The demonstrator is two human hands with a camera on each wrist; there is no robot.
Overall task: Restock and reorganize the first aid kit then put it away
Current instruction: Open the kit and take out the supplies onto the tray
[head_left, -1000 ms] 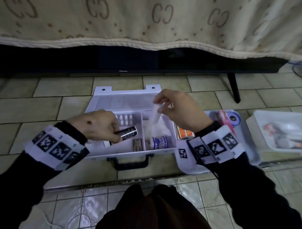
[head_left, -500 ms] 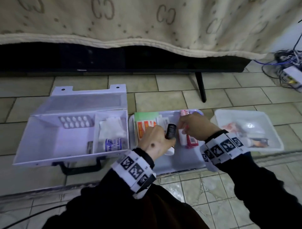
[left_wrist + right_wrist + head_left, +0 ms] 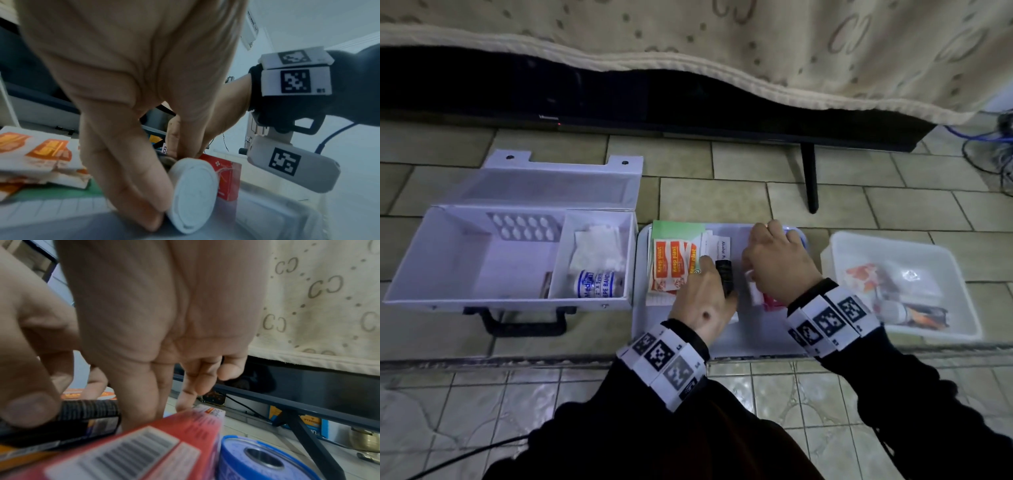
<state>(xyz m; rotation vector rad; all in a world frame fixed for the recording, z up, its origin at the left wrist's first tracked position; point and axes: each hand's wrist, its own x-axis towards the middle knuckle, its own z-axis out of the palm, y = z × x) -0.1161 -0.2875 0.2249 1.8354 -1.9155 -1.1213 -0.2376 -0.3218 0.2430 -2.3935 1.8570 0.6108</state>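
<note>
Head view showed the open white plastic first aid kit (image 3: 517, 253) far left; the left hand (image 3: 703, 301) gripped a black cylindrical tube (image 3: 725, 279) over the middle tray (image 3: 674, 342), the right hand (image 3: 779, 265) grasped a red cardboard box (image 3: 144, 451). Crowded hands could knock the white gauze roll (image 3: 192, 193) off.

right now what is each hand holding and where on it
The left hand grips a small black bottle around its body. The right hand reaches at a red box; its grip cannot be told.
</note>
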